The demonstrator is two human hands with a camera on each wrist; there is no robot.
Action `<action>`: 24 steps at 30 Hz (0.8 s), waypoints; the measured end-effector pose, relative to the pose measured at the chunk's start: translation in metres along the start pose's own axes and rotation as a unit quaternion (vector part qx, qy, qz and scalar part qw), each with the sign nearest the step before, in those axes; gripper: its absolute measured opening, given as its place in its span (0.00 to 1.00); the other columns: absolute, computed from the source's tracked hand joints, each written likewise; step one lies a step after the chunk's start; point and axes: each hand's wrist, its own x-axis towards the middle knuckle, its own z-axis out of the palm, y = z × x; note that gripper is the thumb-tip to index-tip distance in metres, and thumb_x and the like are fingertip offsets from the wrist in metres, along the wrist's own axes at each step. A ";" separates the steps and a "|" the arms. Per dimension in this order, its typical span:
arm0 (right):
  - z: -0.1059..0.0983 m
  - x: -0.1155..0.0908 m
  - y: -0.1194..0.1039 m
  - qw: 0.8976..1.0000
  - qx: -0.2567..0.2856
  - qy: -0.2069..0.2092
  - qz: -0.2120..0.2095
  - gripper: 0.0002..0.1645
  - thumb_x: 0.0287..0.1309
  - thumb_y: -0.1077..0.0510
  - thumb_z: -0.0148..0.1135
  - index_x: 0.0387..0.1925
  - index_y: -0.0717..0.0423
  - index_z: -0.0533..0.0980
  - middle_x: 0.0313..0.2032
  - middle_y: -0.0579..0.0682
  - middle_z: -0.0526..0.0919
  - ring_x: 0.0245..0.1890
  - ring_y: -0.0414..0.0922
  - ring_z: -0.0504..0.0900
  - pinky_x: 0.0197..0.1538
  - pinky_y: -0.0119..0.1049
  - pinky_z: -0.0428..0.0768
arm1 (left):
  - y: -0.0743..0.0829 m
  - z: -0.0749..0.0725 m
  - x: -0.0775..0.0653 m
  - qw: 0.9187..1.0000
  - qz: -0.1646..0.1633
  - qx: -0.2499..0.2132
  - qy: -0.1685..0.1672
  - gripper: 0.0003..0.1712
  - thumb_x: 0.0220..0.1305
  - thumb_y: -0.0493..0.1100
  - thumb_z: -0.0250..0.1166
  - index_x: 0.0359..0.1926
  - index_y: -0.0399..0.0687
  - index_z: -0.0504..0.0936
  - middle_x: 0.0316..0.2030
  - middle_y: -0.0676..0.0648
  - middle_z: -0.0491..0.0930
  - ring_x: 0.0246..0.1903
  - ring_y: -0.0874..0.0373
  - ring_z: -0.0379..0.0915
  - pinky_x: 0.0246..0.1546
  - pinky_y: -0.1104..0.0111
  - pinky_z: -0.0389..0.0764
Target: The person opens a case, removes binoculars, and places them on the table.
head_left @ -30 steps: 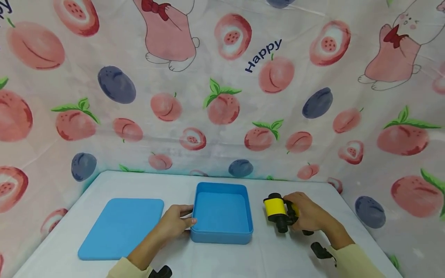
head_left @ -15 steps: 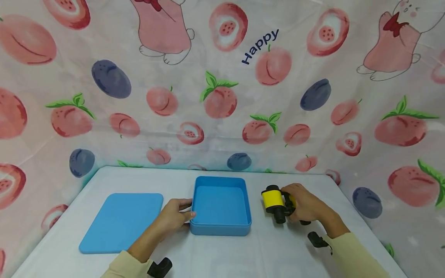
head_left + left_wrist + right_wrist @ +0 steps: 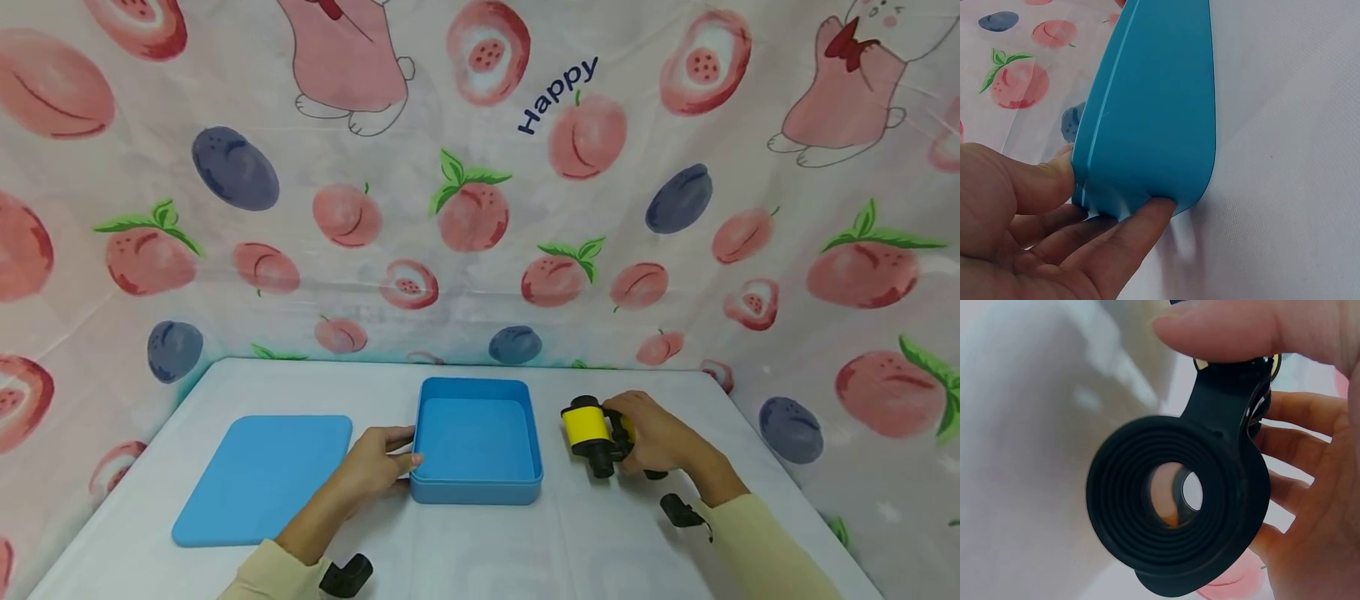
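Note:
My left hand (image 3: 375,461) holds the left side of an open-topped blue box (image 3: 477,493) on the table. In the left wrist view its thumb touches the rim and its fingertips press the outer wall of the box (image 3: 1154,106). To the right of the box, my right hand (image 3: 660,437) grips black-and-yellow binoculars (image 3: 587,425). The yellow barrel faces the box; my hand covers much of the other barrel. In the right wrist view a ribbed black eyecup (image 3: 1125,500) shows close up, with the thumb above it and fingers behind. Whether the binoculars touch the table cannot be told.
A flat blue lid (image 3: 262,479) lies on the table left of the box, beyond my left forearm. The white table (image 3: 480,550) ends at the back against a hanging cloth (image 3: 450,325) printed with fruit. Black wrist mounts (image 3: 681,510) stick out from my sleeves.
The head view has tipped down slightly, so everything sits a little higher in it. Both hands keep their holds, with no clear movement of the box or binoculars.

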 end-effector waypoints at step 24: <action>0.001 0.004 0.005 1.000 0.006 -0.007 -0.004 0.53 0.32 0.64 0.78 0.68 0.62 0.71 0.66 0.60 0.75 0.63 0.58 0.73 0.68 0.64 0.75 | 0.000 0.001 0.000 1.000 0.002 0.010 -0.007 0.33 0.76 0.34 0.60 0.77 0.30 0.62 0.75 0.28 0.65 0.67 0.31 0.73 0.52 0.47 0.86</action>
